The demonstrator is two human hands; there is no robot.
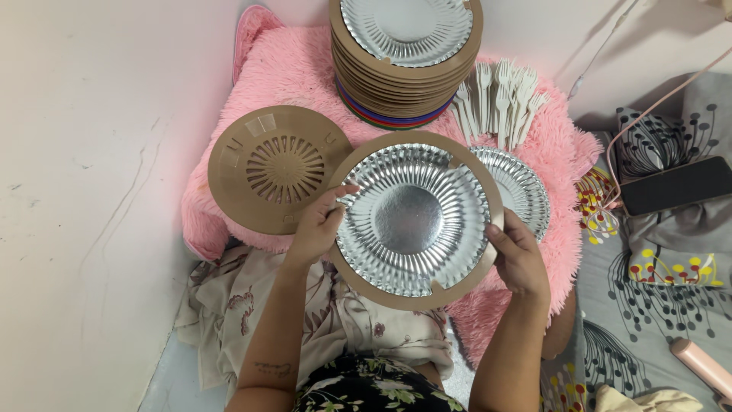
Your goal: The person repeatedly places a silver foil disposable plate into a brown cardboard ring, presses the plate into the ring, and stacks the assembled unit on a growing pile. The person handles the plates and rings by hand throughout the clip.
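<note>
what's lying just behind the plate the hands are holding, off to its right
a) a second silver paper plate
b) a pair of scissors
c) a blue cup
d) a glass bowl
a: a second silver paper plate peeks out from behind the held silver plate in its brown holder, which the left hand and right hand grip at its edges over the pink fluffy cushion.

I am holding a shiny, ribbed silver foil plate (412, 217) seated in a matt brown plastic holder ring (396, 294). My left hand (316, 225) is touching the crinkled foil, my right hand (518, 255) the smooth rim. Beside it, an empty holder (278, 168) is looking dull and slotted. Everything is resting on fluffy pink cloth (293, 65), near matt pale plastic forks (499, 99).
</note>
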